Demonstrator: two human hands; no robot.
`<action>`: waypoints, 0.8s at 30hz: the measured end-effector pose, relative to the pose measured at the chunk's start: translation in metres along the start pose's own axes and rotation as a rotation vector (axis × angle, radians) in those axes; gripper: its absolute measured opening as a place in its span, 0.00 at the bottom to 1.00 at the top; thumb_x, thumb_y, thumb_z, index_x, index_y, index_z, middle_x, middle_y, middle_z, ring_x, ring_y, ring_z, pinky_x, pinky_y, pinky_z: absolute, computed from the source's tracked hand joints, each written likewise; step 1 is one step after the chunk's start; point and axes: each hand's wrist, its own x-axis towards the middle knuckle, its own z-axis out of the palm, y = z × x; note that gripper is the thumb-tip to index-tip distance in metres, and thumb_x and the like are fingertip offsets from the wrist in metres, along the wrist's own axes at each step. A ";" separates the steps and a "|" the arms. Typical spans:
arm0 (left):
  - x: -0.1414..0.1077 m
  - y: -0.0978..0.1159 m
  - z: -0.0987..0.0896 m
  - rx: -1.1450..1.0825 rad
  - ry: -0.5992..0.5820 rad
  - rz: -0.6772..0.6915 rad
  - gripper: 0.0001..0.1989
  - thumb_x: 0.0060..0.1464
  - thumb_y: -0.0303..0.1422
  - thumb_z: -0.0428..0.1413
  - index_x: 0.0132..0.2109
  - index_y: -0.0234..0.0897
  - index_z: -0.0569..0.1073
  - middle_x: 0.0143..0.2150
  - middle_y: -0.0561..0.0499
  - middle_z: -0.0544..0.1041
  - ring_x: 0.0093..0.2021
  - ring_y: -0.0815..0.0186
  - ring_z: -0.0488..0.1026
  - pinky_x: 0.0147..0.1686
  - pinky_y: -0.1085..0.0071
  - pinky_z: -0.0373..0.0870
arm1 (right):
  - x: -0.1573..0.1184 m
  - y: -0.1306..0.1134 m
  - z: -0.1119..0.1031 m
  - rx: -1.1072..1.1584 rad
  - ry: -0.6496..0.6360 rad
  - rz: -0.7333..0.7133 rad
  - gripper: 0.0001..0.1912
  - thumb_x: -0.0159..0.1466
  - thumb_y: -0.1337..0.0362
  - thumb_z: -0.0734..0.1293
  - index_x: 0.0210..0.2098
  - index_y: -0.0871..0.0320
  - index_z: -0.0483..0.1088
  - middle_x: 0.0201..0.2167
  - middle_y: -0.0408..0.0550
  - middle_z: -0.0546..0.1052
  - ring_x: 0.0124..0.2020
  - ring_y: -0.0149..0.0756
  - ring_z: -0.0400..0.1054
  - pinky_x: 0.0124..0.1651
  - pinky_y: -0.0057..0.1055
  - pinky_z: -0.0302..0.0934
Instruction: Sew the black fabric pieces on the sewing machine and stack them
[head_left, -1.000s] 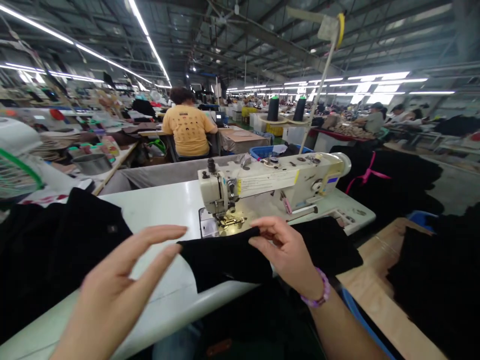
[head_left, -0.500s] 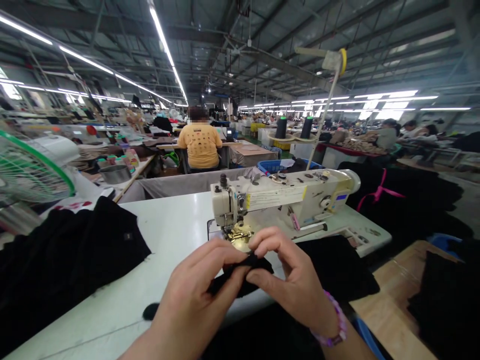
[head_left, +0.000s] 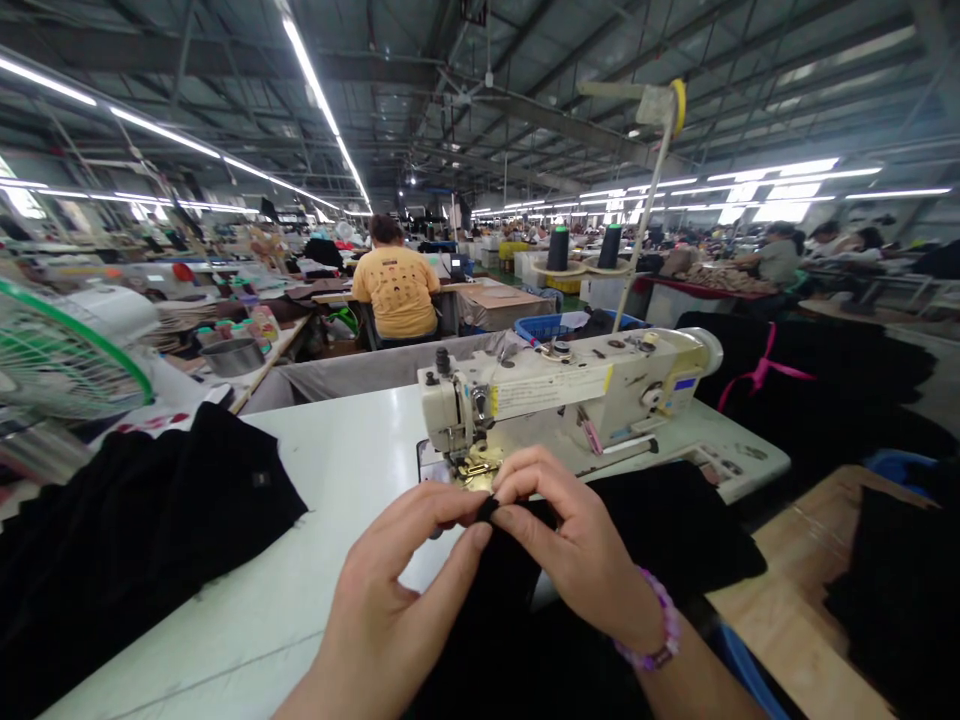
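Both hands meet just in front of the needle area of a white sewing machine [head_left: 555, 390]. My left hand [head_left: 405, 580] pinches the edge of a piece of black fabric [head_left: 502, 580] between thumb and fingers. Beside it, my right hand [head_left: 566, 535], with a purple beaded bracelet on its wrist, pinches the same edge. The fabric hangs down below the fingers toward my lap, where its outline merges with other dark cloth. Another black fabric piece [head_left: 675, 520] lies on the table to the right of my right hand.
A pile of black fabric pieces [head_left: 150, 530] covers the table's left side. A green-rimmed fan [head_left: 67, 350] stands beyond it. At right are a wooden board [head_left: 795, 590] and black cloth tied with a pink ribbon [head_left: 765, 370]. A person in a yellow shirt [head_left: 397, 290] sits ahead.
The held fabric edge is drawn out straighter and now hangs down under my hands. My left fingers have opened a little wider. A small dark round patch on the table at left no longer shows.
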 end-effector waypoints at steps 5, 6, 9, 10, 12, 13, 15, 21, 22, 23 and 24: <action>0.000 -0.007 -0.002 -0.044 -0.018 -0.054 0.06 0.56 0.29 0.60 0.37 0.44 0.82 0.34 0.53 0.83 0.33 0.65 0.81 0.35 0.74 0.79 | 0.000 0.000 0.000 0.004 -0.034 -0.034 0.03 0.69 0.67 0.66 0.38 0.54 0.71 0.41 0.45 0.74 0.45 0.35 0.70 0.50 0.32 0.65; 0.001 -0.007 -0.002 -0.046 -0.018 -0.051 0.06 0.56 0.28 0.61 0.36 0.44 0.82 0.34 0.53 0.83 0.32 0.66 0.81 0.34 0.75 0.78 | 0.000 0.000 0.001 0.002 -0.039 -0.036 0.03 0.69 0.68 0.66 0.38 0.54 0.71 0.41 0.45 0.74 0.45 0.35 0.70 0.50 0.32 0.65; 0.002 -0.006 0.002 -0.011 0.002 -0.005 0.06 0.55 0.27 0.61 0.35 0.43 0.81 0.32 0.53 0.83 0.30 0.67 0.80 0.32 0.76 0.77 | 0.000 0.000 0.002 -0.016 -0.044 -0.034 0.04 0.68 0.69 0.66 0.38 0.54 0.71 0.41 0.45 0.74 0.45 0.34 0.70 0.50 0.32 0.65; 0.002 -0.006 0.003 0.015 0.021 0.018 0.06 0.55 0.27 0.61 0.34 0.42 0.81 0.31 0.53 0.83 0.30 0.67 0.80 0.32 0.76 0.77 | -0.001 0.000 0.002 -0.022 -0.044 -0.033 0.04 0.68 0.69 0.66 0.38 0.54 0.71 0.41 0.45 0.74 0.45 0.34 0.70 0.50 0.32 0.65; 0.000 -0.006 0.005 0.068 0.059 0.061 0.06 0.54 0.26 0.60 0.35 0.42 0.81 0.32 0.52 0.83 0.30 0.67 0.80 0.34 0.74 0.77 | -0.001 0.001 0.000 -0.041 -0.052 -0.033 0.03 0.68 0.68 0.66 0.38 0.54 0.71 0.41 0.45 0.73 0.45 0.34 0.70 0.50 0.32 0.65; -0.001 -0.007 0.006 0.087 0.070 0.065 0.06 0.54 0.26 0.60 0.35 0.42 0.80 0.32 0.52 0.83 0.30 0.66 0.79 0.35 0.73 0.77 | -0.001 0.001 -0.001 -0.069 -0.063 -0.036 0.02 0.68 0.68 0.67 0.38 0.55 0.71 0.42 0.46 0.73 0.46 0.35 0.70 0.50 0.33 0.65; -0.002 -0.010 0.004 0.096 0.074 0.012 0.05 0.54 0.27 0.59 0.33 0.41 0.79 0.31 0.52 0.82 0.30 0.66 0.79 0.35 0.72 0.76 | 0.000 0.003 -0.004 -0.194 -0.098 -0.044 0.03 0.65 0.66 0.70 0.37 0.55 0.71 0.43 0.47 0.73 0.47 0.38 0.69 0.52 0.37 0.63; -0.002 -0.025 -0.014 -0.064 0.058 -0.398 0.09 0.53 0.39 0.59 0.32 0.39 0.78 0.32 0.50 0.81 0.31 0.64 0.77 0.31 0.72 0.73 | 0.002 0.019 -0.014 -0.391 -0.253 -0.027 0.10 0.60 0.69 0.74 0.28 0.56 0.68 0.44 0.48 0.75 0.50 0.41 0.68 0.55 0.41 0.59; -0.003 -0.028 -0.017 -0.093 0.091 -0.455 0.10 0.52 0.40 0.60 0.32 0.39 0.78 0.32 0.50 0.82 0.31 0.64 0.77 0.31 0.73 0.73 | 0.001 0.023 -0.016 -0.331 -0.251 -0.002 0.10 0.61 0.69 0.73 0.27 0.56 0.68 0.43 0.47 0.76 0.49 0.40 0.69 0.55 0.40 0.60; -0.004 -0.033 -0.019 -0.127 0.139 -0.502 0.10 0.51 0.41 0.62 0.32 0.38 0.79 0.33 0.50 0.82 0.32 0.64 0.77 0.31 0.73 0.72 | 0.000 0.026 -0.017 -0.257 -0.242 0.039 0.11 0.62 0.68 0.72 0.27 0.56 0.67 0.41 0.47 0.76 0.47 0.39 0.70 0.54 0.39 0.60; -0.005 -0.037 -0.021 -0.173 0.192 -0.544 0.11 0.50 0.42 0.63 0.33 0.38 0.79 0.33 0.50 0.82 0.32 0.65 0.76 0.31 0.74 0.72 | -0.001 0.028 -0.018 -0.175 -0.225 0.090 0.10 0.63 0.67 0.72 0.28 0.56 0.67 0.40 0.46 0.77 0.45 0.38 0.71 0.53 0.37 0.61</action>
